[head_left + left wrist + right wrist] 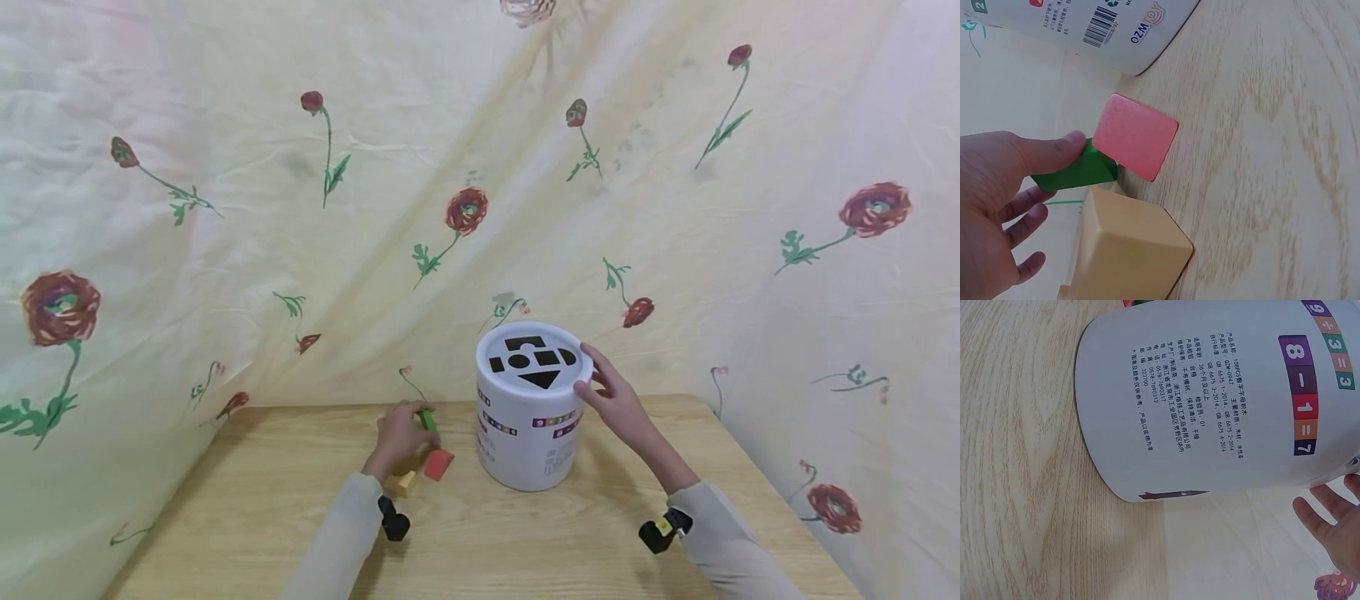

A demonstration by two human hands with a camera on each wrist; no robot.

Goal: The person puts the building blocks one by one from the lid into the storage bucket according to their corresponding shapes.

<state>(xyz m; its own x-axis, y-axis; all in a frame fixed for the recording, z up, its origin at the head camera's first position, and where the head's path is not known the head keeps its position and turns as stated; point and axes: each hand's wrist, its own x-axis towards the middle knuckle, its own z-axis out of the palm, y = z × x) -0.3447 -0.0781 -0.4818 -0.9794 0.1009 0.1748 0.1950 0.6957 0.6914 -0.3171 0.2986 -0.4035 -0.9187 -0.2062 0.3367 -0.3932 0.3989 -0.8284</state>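
Between its thumb and fingers, my left hand (400, 435) pinches a green block (428, 421), seen from the side in the left wrist view. A red block (438, 464) is close beside it, one flat square face showing in the left wrist view. Nearer to me lies a pale wooden block (1135, 244), partly behind the left wrist in the head view. To the right stands a white bucket (528, 437) upright, its lid (498, 346) cut with several shaped holes. My right hand (613, 398) rests on the lid's right edge, thumb and fingers spread.
The light wooden table (487, 558) carries everything. Behind it and at both sides hangs a cream cloth (375, 275) printed with red flowers. Black wrist cameras are strapped over both grey sleeves (337, 533).
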